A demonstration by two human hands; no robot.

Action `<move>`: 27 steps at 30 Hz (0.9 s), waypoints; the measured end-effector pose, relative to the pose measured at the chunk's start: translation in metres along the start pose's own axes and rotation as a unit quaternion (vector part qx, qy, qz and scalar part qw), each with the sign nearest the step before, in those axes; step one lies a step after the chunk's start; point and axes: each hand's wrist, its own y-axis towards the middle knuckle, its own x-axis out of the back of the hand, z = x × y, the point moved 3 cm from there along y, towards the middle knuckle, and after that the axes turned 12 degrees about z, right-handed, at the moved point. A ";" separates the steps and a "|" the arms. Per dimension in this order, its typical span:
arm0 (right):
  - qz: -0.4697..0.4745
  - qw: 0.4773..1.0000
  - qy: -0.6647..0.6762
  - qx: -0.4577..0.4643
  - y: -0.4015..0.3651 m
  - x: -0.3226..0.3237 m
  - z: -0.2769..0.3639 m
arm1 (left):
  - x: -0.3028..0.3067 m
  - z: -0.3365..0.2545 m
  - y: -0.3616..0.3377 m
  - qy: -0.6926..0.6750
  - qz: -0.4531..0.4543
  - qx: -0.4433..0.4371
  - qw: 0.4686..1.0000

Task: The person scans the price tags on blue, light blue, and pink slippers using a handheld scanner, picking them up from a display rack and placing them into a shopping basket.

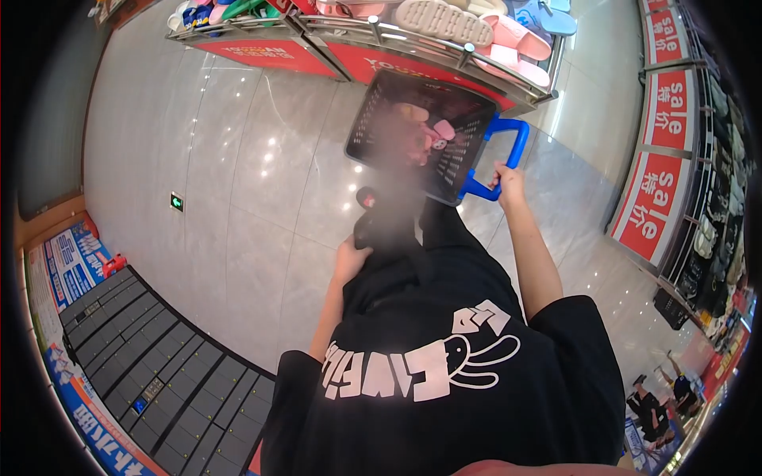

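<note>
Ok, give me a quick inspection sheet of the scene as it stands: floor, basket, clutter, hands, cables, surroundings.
Surface: glossy grey tiled floor.
Job's things: black mesh basket with blue handle; pink items inside, partly blurred.
Clutter: nothing seen.
Hands: right hand has its fingers closed round the blue handle; left hand hangs by the dark trousers, grip unclear.
Cables: nothing seen.
Surroundings: bins of slippers ahead, red sale signs on the right, grey lockers on the left, people far right.

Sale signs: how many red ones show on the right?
3, down the right edge: top sign, middle sign, lowest sign. A red sliver above the top one may be a fourth, cut off.
</note>
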 end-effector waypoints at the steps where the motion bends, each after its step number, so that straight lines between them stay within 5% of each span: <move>1: 0.005 1.000 -0.010 0.005 0.003 -0.007 0.000 | -0.008 -0.012 0.002 -0.002 -0.003 0.002 1.000; 6: 0.065 0.996 -0.051 0.013 0.024 -0.070 -0.003 | -0.020 -0.048 0.019 0.053 0.054 -0.123 0.989; 27: 0.182 0.982 -0.042 -0.016 0.082 -0.315 -0.034 | 0.068 0.079 0.017 -0.163 -0.075 0.010 0.984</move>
